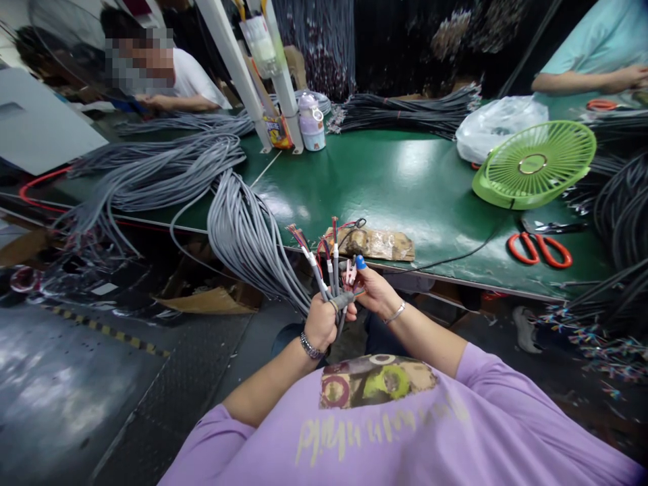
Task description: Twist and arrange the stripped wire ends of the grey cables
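Closely, a left hand wraps a narrow grip around grey sheathed cables near the green counter's edge; the blue-tipped right hand's grip cannot be told. Wire-end handling appears in hand, calling next for steadiness and fingertip precision.
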Available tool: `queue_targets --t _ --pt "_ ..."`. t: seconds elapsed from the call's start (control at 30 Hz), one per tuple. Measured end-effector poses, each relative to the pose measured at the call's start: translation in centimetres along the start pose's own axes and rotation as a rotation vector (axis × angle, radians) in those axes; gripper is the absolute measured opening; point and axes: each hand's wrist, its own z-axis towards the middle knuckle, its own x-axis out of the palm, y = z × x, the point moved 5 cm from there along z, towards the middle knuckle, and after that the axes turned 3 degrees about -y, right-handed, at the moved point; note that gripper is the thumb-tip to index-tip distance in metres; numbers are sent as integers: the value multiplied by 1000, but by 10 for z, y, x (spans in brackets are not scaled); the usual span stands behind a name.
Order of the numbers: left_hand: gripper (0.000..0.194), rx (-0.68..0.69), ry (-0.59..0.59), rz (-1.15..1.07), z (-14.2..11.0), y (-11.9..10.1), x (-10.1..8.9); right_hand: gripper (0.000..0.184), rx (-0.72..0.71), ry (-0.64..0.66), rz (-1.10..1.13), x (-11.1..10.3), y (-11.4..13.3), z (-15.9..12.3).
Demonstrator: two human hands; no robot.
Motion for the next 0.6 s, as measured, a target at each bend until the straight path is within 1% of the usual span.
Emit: queue_targets --t 0.07,0.17,0.23,0.3,0.37,0.43,0.5,0.6 --pt "21 7 2 -1 -1 0 0 45 22 17 -20 1 0 -4" --pt "21 17 1 -4 -4 -2 -2 51 73 77 -71 -2 2 -14" --pt "20 19 -8 -2 -6 -3 -3 53 103 113 -126 -8 2 -22" --pt "20 19 -18 3 -9 -3 -5 51 124 120 -181 -17 3 -29" --pt "20 28 -19 7 -12 -3 -6 46 121 115 -224 -25 3 -37" --pt "20 40 -9 21 -15 -2 -7 43 98 114 -267 -28 5 -46" --pt "20 52 5 41 -17 0 -7 40 72 109 -334 -25 6 -53" --pt "20 71 6 57 -20 2 -10 35 18 94 -471 -16 6 -62"
